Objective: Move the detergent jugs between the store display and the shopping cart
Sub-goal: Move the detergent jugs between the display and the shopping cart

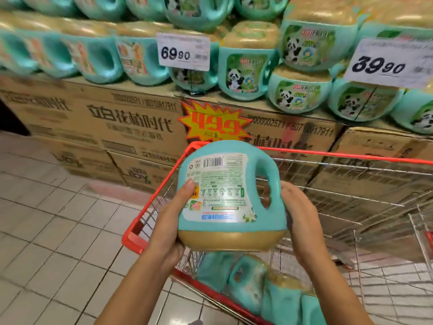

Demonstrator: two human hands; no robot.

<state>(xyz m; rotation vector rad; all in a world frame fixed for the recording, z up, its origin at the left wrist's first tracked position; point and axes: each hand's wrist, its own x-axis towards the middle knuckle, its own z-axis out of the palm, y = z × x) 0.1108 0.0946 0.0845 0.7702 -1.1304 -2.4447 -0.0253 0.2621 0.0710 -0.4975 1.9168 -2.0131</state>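
Note:
A teal detergent jug [230, 195] with a gold cap end hangs upside down above the red-rimmed wire shopping cart [328, 152], its back label facing me. My left hand [174, 221] grips its left side, thumb on the label. My right hand [297, 209] holds the right side beside the handle. More teal jugs [253, 277] lie in the bottom of the cart below. The store display [246, 73] ahead carries several stacked panda-label jugs.
The display jugs rest on stacked cardboard cases [105, 123]. Price cards read 69.90 [184, 51] and 39.90 [386, 64], and a yellow starburst tag [214, 123] hangs on the cases. White tiled floor [58, 231] lies to the left of the cart.

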